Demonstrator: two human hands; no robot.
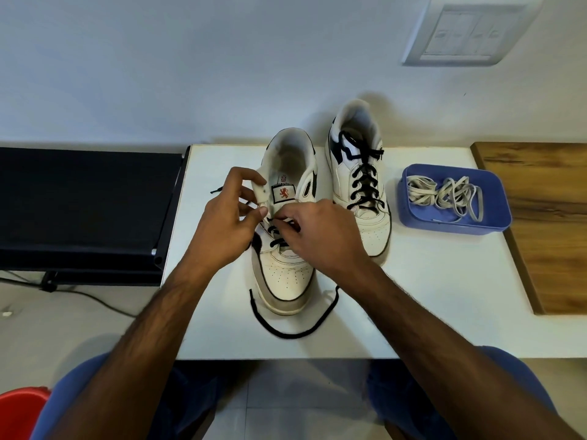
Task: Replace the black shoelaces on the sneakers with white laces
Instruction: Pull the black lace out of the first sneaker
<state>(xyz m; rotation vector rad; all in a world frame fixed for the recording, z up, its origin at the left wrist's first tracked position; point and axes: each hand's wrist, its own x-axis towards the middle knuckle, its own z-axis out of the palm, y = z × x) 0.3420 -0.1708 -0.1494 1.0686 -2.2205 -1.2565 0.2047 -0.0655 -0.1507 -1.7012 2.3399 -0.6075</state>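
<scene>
Standing toe-first toward the wearer on the white surface [413,296], the near sneaker [286,274] is half unlaced. Left hand [222,223] pinches its eyelet flap; right hand [320,236] pinches the black lace [295,331], whose loose end loops round the toe. The far sneaker [359,173] remains fully laced. White laces [444,195] lie coiled in a blue tray [495,217] just beside it.

Our left hand [222,223] pinches with thumb and curled fingers; just beside it, our right hand [320,236] pinches too, both forearms converging.
</scene>
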